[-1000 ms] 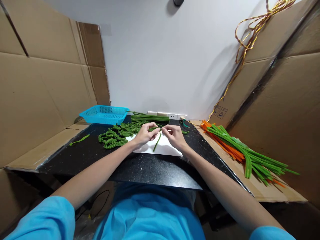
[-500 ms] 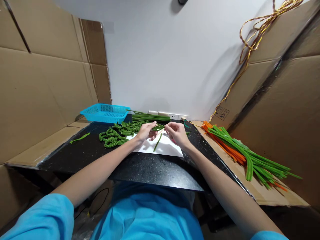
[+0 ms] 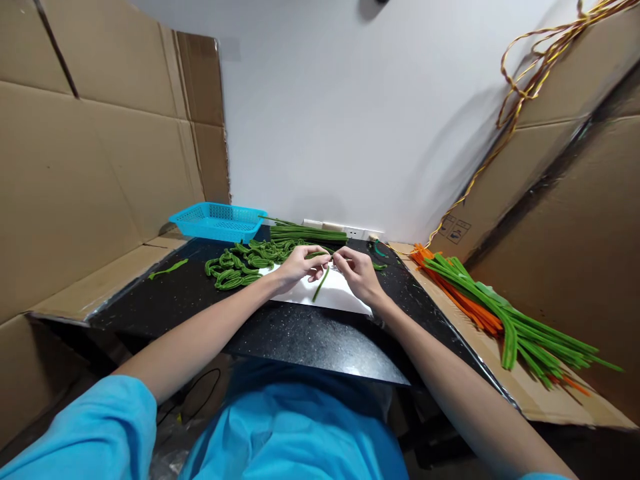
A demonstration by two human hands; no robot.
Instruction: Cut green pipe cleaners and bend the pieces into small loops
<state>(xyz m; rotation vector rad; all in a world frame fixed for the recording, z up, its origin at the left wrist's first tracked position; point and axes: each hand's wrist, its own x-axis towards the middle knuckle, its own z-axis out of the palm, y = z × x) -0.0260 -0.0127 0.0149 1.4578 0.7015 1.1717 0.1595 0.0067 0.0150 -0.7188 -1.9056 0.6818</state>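
Over a white sheet of paper (image 3: 345, 297), my left hand (image 3: 296, 267) pinches a looped dark green pipe cleaner (image 3: 315, 255), partly hidden by the fingers. My right hand (image 3: 359, 273) is closed at the loop's right end, its fingertips meeting those of the left. Below and between the hands, a short straight green stem (image 3: 320, 287) slants over the paper. Left of my left hand lies a pile of coiled green pipe cleaners (image 3: 231, 264). Behind the hands rests a bundle of straight dark green pipe cleaners (image 3: 307, 234).
A blue plastic basket (image 3: 220, 230) stands at the back left, near a loose green strip (image 3: 169, 269). Bright green stems (image 3: 525, 327) and orange stems (image 3: 463, 301) lie on cardboard at right. Cardboard walls (image 3: 115, 160) flank the black table (image 3: 300, 340); sockets (image 3: 354, 233) line the back.
The view has shifted a little, moving the scene slightly right. My hands have drawn closer together, and the loop between them is now more covered by fingers.
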